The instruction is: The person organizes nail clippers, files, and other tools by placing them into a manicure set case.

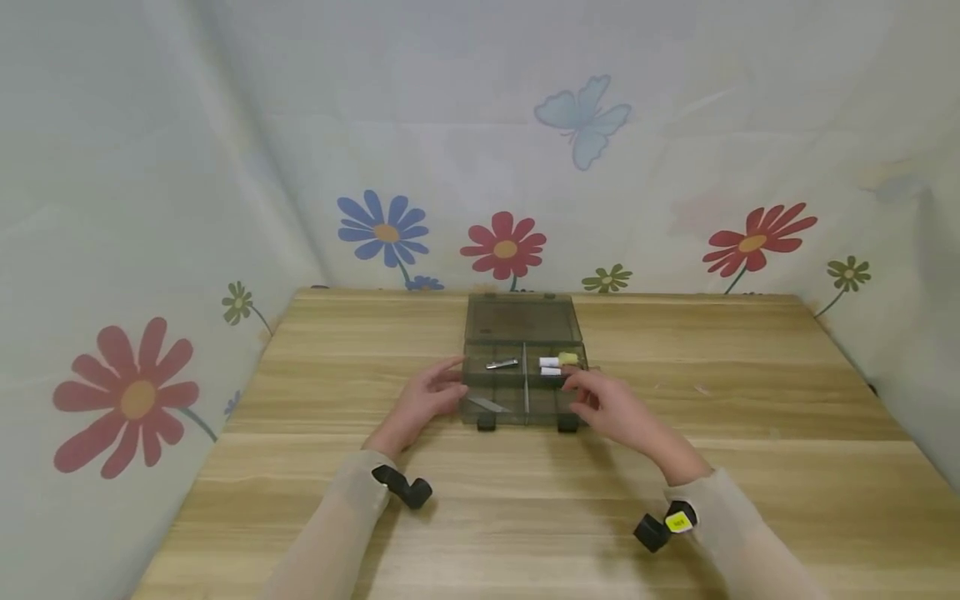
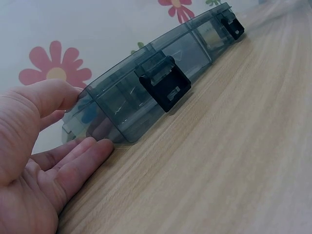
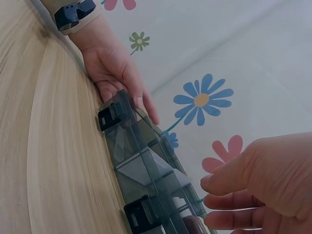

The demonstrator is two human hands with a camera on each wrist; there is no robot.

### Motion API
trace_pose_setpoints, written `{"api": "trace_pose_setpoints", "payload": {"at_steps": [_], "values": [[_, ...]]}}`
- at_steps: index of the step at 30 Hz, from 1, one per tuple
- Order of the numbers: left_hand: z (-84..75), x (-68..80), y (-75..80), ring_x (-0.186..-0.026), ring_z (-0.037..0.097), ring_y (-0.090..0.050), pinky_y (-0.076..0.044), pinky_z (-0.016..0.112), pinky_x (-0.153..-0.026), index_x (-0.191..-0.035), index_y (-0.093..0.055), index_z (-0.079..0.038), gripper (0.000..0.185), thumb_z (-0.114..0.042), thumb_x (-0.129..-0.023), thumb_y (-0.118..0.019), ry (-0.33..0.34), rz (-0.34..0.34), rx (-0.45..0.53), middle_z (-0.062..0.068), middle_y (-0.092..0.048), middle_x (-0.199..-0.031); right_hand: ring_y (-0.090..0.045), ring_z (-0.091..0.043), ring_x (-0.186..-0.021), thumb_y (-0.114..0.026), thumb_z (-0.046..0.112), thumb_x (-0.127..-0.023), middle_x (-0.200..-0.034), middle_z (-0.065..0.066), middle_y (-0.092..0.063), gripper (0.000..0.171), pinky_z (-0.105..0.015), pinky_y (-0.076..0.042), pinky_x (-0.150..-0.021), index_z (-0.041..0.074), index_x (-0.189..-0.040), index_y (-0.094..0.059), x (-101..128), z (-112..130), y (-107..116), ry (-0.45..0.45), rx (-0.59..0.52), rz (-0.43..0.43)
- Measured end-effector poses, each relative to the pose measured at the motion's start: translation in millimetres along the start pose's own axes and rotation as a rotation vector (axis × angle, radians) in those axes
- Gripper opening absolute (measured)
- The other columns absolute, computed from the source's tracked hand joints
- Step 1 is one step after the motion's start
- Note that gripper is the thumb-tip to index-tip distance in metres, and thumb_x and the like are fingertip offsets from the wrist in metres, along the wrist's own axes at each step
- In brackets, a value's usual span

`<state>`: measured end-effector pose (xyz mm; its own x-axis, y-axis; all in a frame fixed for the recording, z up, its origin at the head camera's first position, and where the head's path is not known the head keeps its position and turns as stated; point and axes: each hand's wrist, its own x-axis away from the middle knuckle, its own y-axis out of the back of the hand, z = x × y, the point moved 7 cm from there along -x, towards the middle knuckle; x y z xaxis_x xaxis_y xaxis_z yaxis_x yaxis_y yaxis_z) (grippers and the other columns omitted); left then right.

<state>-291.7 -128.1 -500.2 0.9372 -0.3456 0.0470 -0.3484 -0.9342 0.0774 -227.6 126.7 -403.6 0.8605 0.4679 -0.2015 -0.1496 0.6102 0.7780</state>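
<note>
Organizer box sitting open mid-worktop, lid flat behind. I'm bracing its left wall with left hand, fingers straight; right hand hovering over right compartments, fingers loose, holding nothing.

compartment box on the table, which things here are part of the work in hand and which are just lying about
In hand:
- smoky compartment box, lid open
- left hand touching its left end
- right hand at its right side
- metal clip, white pieces and yellow piece inside

Lying about:
- wooden table
- flower-print backdrop
</note>
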Motion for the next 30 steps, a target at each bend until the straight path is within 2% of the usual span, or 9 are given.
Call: {"api": "trace_pose_setpoints", "payload": {"at_steps": [1, 4, 6, 9, 18, 24, 30], "values": [[-3.3, 1.5, -1.1, -0.111, 0.028, -0.054, -0.05, 0.036, -0.083, -0.141, -0.042, -0.015, 0.059, -0.02, -0.088, -0.067, 0.003, 0.006, 0.001, 0.019, -0.049, -0.131, -0.049, -0.009, -0.066, -0.067, -0.003, -0.082, -0.104, -0.011, -0.063, 0.02, -0.026, -0.045, -0.058, 0.003, -0.1, -0.061, 1.8, -0.8, 1.9, 0.002, -0.007, -0.011], [-11.1, 4.9, -3.3, -0.112, 0.029, -0.054, -0.049, 0.036, -0.084, -0.141, -0.04, -0.012, 0.059, -0.017, -0.089, -0.065, 0.005, 0.015, -0.002, 0.021, -0.048, -0.132, -0.05, -0.01, -0.066, -0.066, -0.005, -0.082, -0.095, -0.008, -0.063, 0.02, -0.027, -0.046, -0.059, 0.003, -0.1, -0.062, 6.8, -3.6, 6.1, 0.0, -0.016, -0.028], [-19.9, 8.7, -5.4, -0.113, 0.031, -0.052, -0.049, 0.036, -0.085, -0.142, -0.037, -0.007, 0.059, -0.014, -0.09, -0.063, 0.006, 0.03, -0.004, 0.025, -0.044, -0.134, -0.051, -0.011, -0.067, -0.066, -0.005, -0.082, -0.082, -0.002, -0.059, 0.021, -0.028, -0.046, -0.059, 0.003, -0.101, -0.062, 9.0, -5.8, 7.9, -0.014, -0.015, -0.032], [-23.1, 10.7, -6.4, -0.115, 0.032, -0.05, -0.048, 0.035, -0.087, -0.143, -0.036, -0.007, 0.059, -0.013, -0.09, -0.062, 0.021, 0.038, -0.006, 0.026, -0.043, -0.135, -0.051, -0.012, -0.068, -0.064, -0.003, -0.084, -0.079, 0.0, -0.056, 0.02, -0.028, -0.046, -0.059, 0.002, -0.103, -0.062, 12.8, -9.9, 11.6, -0.049, -0.018, -0.027], [0.9, -1.9, -0.5, -0.112, 0.028, -0.053, -0.049, 0.036, -0.085, -0.141, -0.041, -0.015, 0.061, -0.022, -0.087, -0.068, 0.0, -0.003, -0.008, 0.018, -0.048, -0.132, -0.051, -0.014, -0.068, -0.062, -0.003, -0.086, -0.08, -0.003, -0.058, 0.022, -0.03, -0.045, -0.058, -0.001, -0.107, -0.062, 26.5, -24.1, 34.4, -0.119, 0.029, -0.064], [5.6, -3.5, 0.9, -0.11, 0.026, -0.055, -0.05, 0.037, -0.083, -0.139, -0.045, -0.019, 0.059, -0.023, -0.086, -0.069, -0.001, -0.021, -0.001, 0.013, -0.052, -0.128, -0.052, -0.014, -0.068, -0.062, -0.001, -0.087, -0.08, -0.002, -0.058, 0.022, -0.03, -0.045, -0.058, 0.0, -0.108, -0.061, 36.8, -30.3, 45.1, -0.15, 0.05, -0.073], [5.1, -2.3, 0.2, -0.112, 0.026, -0.054, -0.05, 0.037, -0.084, -0.14, -0.044, -0.019, 0.059, -0.024, -0.086, -0.068, 0.01, -0.026, -0.004, 0.012, -0.05, -0.13, -0.051, -0.013, -0.066, -0.063, -0.003, -0.085, -0.079, -0.001, -0.058, 0.021, -0.028, -0.046, -0.057, -0.001, -0.106, -0.062, 49.0, -33.7, 49.6, -0.124, 0.073, -0.087]]}}
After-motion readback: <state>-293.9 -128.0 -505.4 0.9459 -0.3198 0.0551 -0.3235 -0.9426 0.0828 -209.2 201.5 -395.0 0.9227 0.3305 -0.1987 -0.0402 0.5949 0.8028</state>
